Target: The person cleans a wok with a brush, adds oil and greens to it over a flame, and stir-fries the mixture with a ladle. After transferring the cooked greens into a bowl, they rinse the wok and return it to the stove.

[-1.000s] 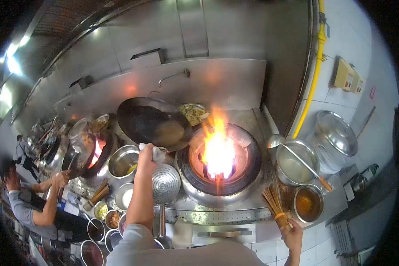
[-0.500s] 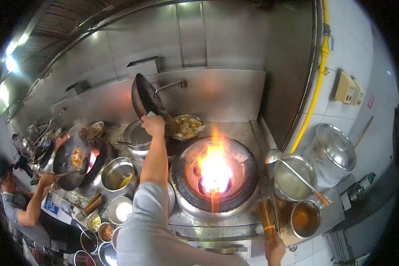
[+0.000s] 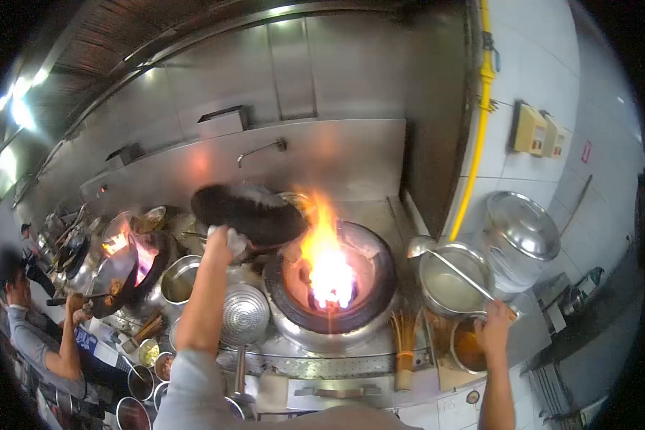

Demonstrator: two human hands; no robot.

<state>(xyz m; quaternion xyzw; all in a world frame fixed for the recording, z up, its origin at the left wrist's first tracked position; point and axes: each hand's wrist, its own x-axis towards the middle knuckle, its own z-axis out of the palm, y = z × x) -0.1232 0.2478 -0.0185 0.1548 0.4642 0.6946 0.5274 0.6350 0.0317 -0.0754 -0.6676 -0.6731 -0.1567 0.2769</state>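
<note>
My left hand (image 3: 221, 246) is closed on a white cloth at the rim of a dark wok (image 3: 249, 215), which hangs at the left edge of the burner (image 3: 272, 276). Tall orange flames (image 3: 326, 265) rise from that burner. My right hand (image 3: 494, 326) is closed around the handle of a ladle (image 3: 459, 272), whose bowl lies at the rim of a pot of cloudy liquid (image 3: 448, 287). Just under this hand is a pot of orange-brown liquid (image 3: 470, 347). A bamboo brush (image 3: 404, 351) rests at the stove's front edge.
A perforated strainer (image 3: 245, 315) lies left of the burner. At far left a co-worker (image 3: 39, 344) holds another wok (image 3: 115, 279) near flames. Several small ingredient bowls (image 3: 149, 352) stand at lower left. A large lidded pot (image 3: 521, 233) is at right, beside a yellow pipe (image 3: 473, 158).
The wok has come down from upright and swung toward the burner. My right hand has let go of the bamboo brush and taken the ladle handle. The view has shifted.
</note>
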